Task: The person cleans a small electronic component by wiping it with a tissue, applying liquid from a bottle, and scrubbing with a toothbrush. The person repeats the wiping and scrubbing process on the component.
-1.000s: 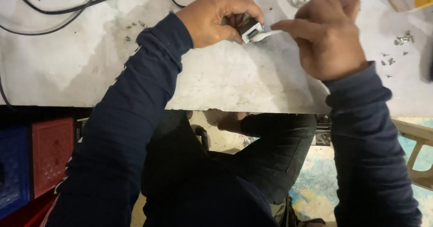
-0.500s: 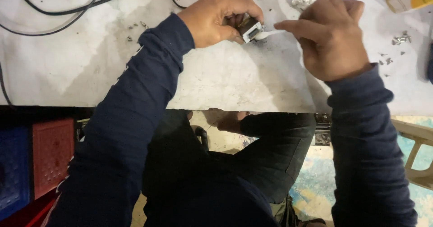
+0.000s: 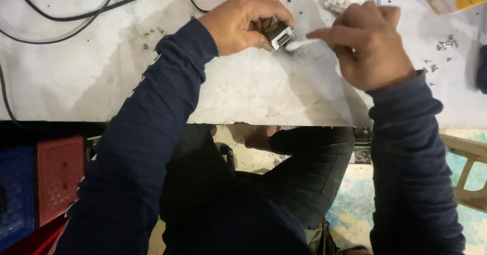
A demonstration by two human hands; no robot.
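A small dark block with a pale metal face (image 3: 278, 34) sits pinched in the left hand (image 3: 242, 23) above the white worktable (image 3: 101, 77), well inside its near edge, while the right hand (image 3: 373, 44) pinches a white swab (image 3: 303, 43) touching it, with crumpled paper (image 3: 343, 0) beyond.

left hand (image 3: 243, 24) is wrapped around a small dark and silver part (image 3: 278, 34) over the white table (image 3: 101, 77). right hand (image 3: 373, 44) pinches a thin white stick (image 3: 303, 43), tip touching the part. black cables (image 3: 76, 11) top left, crumpled white scrap (image 3: 342, 0) near the right hand.
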